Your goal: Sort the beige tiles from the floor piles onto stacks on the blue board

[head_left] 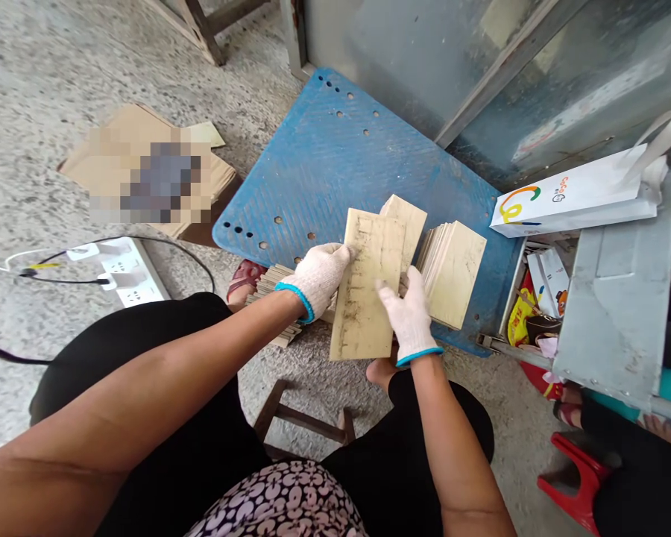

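A thin, pale-yellow rectangular board [363,298] with dark smudges and marks along its face is held tilted over my lap. My left hand [323,272], in a white knit glove with a blue cuff, grips its left edge. On the opposite side my right hand [411,317], gloved the same way, has its thumb over the board's face at the right edge; its other fingers are partly hidden. Just behind lie more pale boards [411,220]. To the right, a stack of similar boards [458,272] rests on a blue plastic platform [291,171].
Another stack of thin boards [279,276] is below my left wrist. A power strip [137,276] with cords and a cardboard box [128,127] sit on the floor at left. At right are a white paper bag [581,190], a metal surface [615,291] and a red stool [573,477] beside another person's leg.
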Demonstrator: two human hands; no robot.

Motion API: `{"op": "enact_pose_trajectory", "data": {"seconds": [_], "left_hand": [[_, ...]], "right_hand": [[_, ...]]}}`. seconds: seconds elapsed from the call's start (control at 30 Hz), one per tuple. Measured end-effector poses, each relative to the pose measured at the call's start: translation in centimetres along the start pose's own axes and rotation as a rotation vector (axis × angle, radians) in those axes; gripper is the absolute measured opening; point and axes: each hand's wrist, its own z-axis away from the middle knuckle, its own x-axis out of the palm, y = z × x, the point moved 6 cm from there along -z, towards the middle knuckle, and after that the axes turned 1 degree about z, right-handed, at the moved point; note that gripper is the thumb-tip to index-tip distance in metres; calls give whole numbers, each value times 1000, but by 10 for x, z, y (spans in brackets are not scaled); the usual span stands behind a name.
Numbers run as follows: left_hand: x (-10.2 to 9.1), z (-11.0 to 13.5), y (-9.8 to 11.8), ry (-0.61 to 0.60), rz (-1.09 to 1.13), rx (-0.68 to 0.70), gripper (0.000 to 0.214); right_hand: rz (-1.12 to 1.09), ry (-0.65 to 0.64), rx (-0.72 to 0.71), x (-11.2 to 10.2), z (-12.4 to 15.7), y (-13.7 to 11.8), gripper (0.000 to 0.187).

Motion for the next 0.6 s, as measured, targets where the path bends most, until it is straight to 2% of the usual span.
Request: {"op": "enact_pose_trajectory", "data": {"seconds": [0.13, 0.27, 0.4, 0.6], "left_hand": [[-3, -6, -2, 34, -101, 21, 27], [-4, -11, -6, 45, -121, 45, 30], [-5, -10, -5, 54, -204, 66, 31], [-8, -8, -5, 119, -278, 67, 32]], "right_hand": [[324, 6, -17, 20, 15, 1, 101], [372, -23, -61, 35, 21, 3, 115], [385, -62, -86, 42, 21, 1, 117], [661, -168, -7, 51, 21, -7, 121]]}}
